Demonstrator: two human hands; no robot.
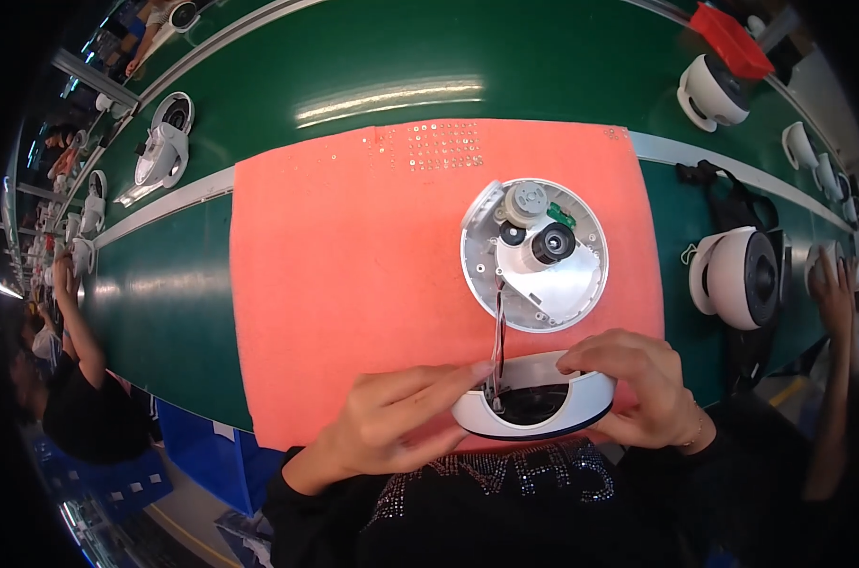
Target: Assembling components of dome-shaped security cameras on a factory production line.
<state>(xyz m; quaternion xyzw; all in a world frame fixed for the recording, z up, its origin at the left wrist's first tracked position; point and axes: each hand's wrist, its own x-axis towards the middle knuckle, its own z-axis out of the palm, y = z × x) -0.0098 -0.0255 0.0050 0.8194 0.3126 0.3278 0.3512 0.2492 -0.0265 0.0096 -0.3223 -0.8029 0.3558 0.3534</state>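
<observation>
At the near edge of the orange-pink mat [344, 275], both hands grip a white rounded plastic housing [585, 402] with a dark hollow inside. My left hand [391, 417] is closed on its left end, fingertips by the opening. My right hand [642, 383] is wrapped round its right end, fingers over the upper rim. Thin wires [500, 327] run from the housing to a round white base [581, 298] lying on the mat just beyond it. In the base sit a grey motor [527, 201], a black ring-shaped part [552, 243] and a small green circuit board [561, 216].
Small screws [445, 147] lie in rows at the mat's far edge. A white round-headed device [737, 277] stands to the right, another [711, 92] at the far right near a red bin [732, 41]. An opened white unit [164, 142] lies far left. Co-workers sit on both sides.
</observation>
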